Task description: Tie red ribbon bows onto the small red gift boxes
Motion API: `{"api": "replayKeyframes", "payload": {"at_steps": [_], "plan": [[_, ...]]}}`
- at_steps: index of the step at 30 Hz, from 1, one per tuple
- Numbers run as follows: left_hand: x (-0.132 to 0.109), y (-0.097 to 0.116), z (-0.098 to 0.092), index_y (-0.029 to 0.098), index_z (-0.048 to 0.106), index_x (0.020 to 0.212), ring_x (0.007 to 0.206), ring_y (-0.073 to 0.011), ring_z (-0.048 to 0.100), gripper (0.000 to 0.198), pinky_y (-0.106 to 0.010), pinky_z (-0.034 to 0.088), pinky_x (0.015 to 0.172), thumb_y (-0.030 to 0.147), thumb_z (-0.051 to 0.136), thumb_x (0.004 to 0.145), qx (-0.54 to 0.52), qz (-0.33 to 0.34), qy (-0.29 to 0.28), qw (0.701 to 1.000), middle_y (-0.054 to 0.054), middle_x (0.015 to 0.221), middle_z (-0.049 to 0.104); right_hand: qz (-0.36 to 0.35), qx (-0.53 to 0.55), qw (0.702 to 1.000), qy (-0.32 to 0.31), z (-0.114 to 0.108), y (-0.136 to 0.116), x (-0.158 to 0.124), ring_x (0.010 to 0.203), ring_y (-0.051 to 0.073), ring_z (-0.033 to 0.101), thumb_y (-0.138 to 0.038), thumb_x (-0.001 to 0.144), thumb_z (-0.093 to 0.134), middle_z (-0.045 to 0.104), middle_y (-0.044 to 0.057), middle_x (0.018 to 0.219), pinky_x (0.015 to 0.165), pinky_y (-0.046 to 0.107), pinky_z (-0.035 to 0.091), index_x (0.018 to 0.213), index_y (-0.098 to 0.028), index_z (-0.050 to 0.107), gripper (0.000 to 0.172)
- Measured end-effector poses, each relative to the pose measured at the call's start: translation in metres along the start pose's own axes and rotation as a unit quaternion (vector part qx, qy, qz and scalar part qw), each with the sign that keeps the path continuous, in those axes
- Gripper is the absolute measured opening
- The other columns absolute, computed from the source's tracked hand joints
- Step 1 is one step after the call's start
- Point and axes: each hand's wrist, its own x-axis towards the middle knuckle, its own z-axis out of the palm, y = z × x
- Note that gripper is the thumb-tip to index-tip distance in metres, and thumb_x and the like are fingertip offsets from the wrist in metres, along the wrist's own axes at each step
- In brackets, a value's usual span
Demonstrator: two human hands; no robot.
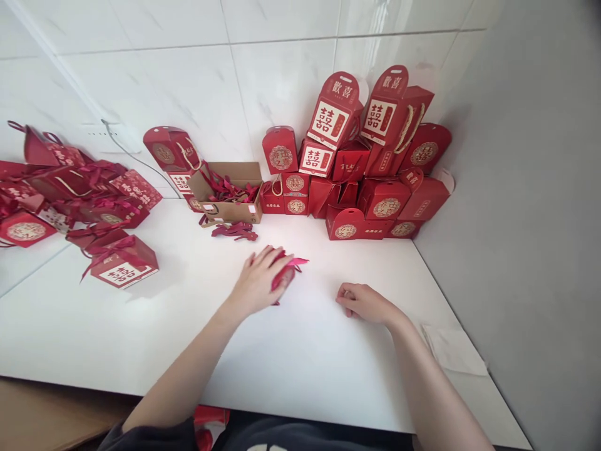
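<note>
My left hand (pixel 260 280) lies on the white table (pixel 300 351) with its fingers curled over a red ribbon (pixel 287 270), whose ends stick out to the right of the fingertips. My right hand (pixel 362 302) rests on the table a little to the right, fingers curled into a loose fist with nothing visible in it. Neither hand touches the boxes.
A stack of red gift boxes (pixel 370 169) fills the back right corner. An open cardboard box (pixel 230 194) holds red ribbons, with loose ribbons (pixel 235 231) in front. More red boxes (pixel 123 263) lie at the left. A white paper (pixel 453 351) sits by the grey wall.
</note>
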Motion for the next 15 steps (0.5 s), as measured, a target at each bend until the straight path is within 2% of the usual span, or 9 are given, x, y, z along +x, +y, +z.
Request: {"api": "replayKeyframes", "payload": {"at_steps": [4, 6, 8, 10, 12, 13, 15], "plan": [[-0.016, -0.092, -0.013, 0.033, 0.036, 0.147, 0.142, -0.0332, 0.029, 0.055, -0.068, 0.018, 0.111, 0.047, 0.038, 0.094, 0.026, -0.132, -0.011, 0.991, -0.007, 0.156, 0.032, 0.011, 0.0, 1.0, -0.003, 0.001, 0.0, -0.001, 0.057, 0.013, 0.053, -0.035, 0.089, 0.045, 0.068, 0.0, 0.068, 0.054, 0.024, 0.039, 0.086, -0.021, 0.055, 0.017], [-0.028, -0.138, -0.019, 0.031, 0.038, 0.146, 0.143, -0.036, 0.026, 0.056, -0.069, 0.017, 0.11, 0.05, 0.039, 0.093, 0.044, -0.228, 0.026, 0.972, -0.01, 0.156, 0.032, 0.015, -0.002, 1.0, -0.002, 0.002, -0.002, -0.002, 0.056, 0.012, 0.052, -0.035, 0.089, 0.045, 0.068, 0.0, 0.069, 0.054, 0.024, 0.039, 0.086, -0.021, 0.055, 0.018], [-0.04, -0.175, -0.023, 0.022, 0.044, 0.143, 0.145, -0.0418, 0.018, 0.061, -0.068, 0.018, 0.109, 0.054, 0.044, 0.09, 0.047, -0.314, 0.101, 0.943, -0.016, 0.156, 0.031, 0.02, -0.003, 1.0, 0.001, 0.002, -0.003, -0.002, 0.055, 0.012, 0.051, -0.035, 0.089, 0.044, 0.068, -0.001, 0.068, 0.054, 0.024, 0.039, 0.086, -0.021, 0.055, 0.018], [-0.048, -0.196, -0.028, 0.012, 0.033, 0.147, 0.143, -0.0456, 0.016, 0.068, -0.071, 0.017, 0.107, 0.052, 0.043, 0.092, 0.015, -0.375, 0.202, 0.905, -0.021, 0.15, 0.038, 0.024, -0.006, 1.0, 0.004, 0.003, -0.004, -0.002, 0.054, 0.012, 0.051, -0.034, 0.089, 0.044, 0.067, -0.001, 0.068, 0.054, 0.024, 0.039, 0.085, -0.021, 0.055, 0.018], [-0.051, -0.202, -0.031, 0.008, 0.023, 0.149, 0.143, -0.0474, 0.014, 0.067, -0.074, 0.014, 0.104, 0.045, 0.039, 0.096, 0.007, -0.395, 0.273, 0.877, -0.022, 0.147, 0.041, 0.027, -0.009, 1.0, 0.008, 0.003, -0.005, -0.001, 0.053, 0.011, 0.051, -0.034, 0.089, 0.045, 0.067, -0.001, 0.067, 0.054, 0.024, 0.038, 0.084, -0.022, 0.055, 0.017], [-0.05, -0.2, -0.031, 0.008, 0.02, 0.15, 0.143, -0.0478, 0.012, 0.066, -0.075, 0.012, 0.103, 0.042, 0.041, 0.096, 0.022, -0.395, 0.291, 0.871, -0.022, 0.149, 0.037, 0.028, -0.011, 0.999, 0.01, 0.003, -0.005, 0.0, 0.053, 0.012, 0.051, -0.034, 0.089, 0.045, 0.067, -0.001, 0.066, 0.053, 0.024, 0.038, 0.084, -0.022, 0.055, 0.017], [-0.044, -0.193, -0.029, 0.008, 0.02, 0.15, 0.143, -0.0482, 0.006, 0.07, -0.076, 0.006, 0.104, 0.036, 0.049, 0.092, 0.076, -0.387, 0.293, 0.871, -0.023, 0.157, 0.018, 0.029, -0.015, 0.999, 0.015, 0.004, -0.005, 0.002, 0.053, 0.012, 0.052, -0.033, 0.089, 0.045, 0.067, -0.001, 0.065, 0.053, 0.024, 0.038, 0.083, -0.022, 0.055, 0.017]]}}
